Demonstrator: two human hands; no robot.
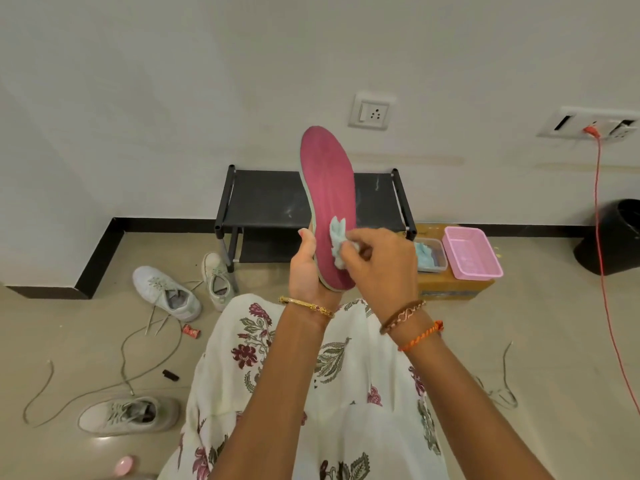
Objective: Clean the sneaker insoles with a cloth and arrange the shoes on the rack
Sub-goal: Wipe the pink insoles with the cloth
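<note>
— Where's the insole (329,202)?

— Held upright in front of the rack (263,199). The left hand (306,268) grips its heel end; the right hand (377,261) pinches a pale cloth (337,239) against the pink face.

— And the shoes?

— On the floor, left of the rack: two sneakers (166,292) near it, a third (128,415) closer, laces strewn about. A pink basket (472,252) sits on what looks like a box.

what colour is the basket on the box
Pink: the basket shows clearly in the head view.
</note>
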